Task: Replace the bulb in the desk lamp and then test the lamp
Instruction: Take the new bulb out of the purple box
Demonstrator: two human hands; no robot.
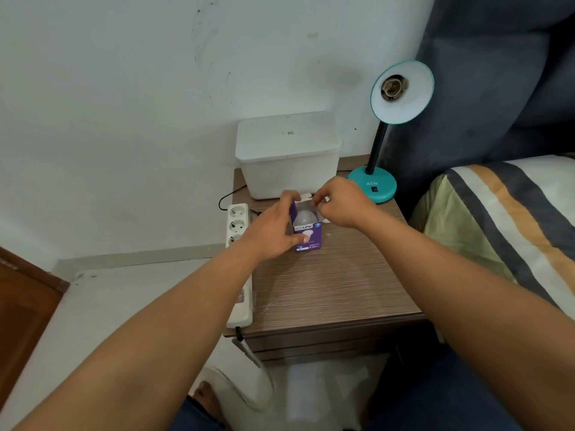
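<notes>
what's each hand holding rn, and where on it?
Left hand grips the upright purple cardboard bulb box by its left side. Right hand pinches the box's opened white top flap. White bulb sits inside, untouched.

nightstand [336, 284] – matt wood-grain top | bulb box [308, 237] – glossy purple card | bulb [305, 216] frosted, smooth | storage bin [287, 157] matt white plastic | lamp [373, 185] glossy teal base | power strip [238, 219] smooth white plastic

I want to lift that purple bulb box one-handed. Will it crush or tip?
The purple box looks like thin card, so it probably dents under a hard squeeze. Standing upright and narrow, flaps open, it may tip easily. The bulb inside is likely light.
</notes>
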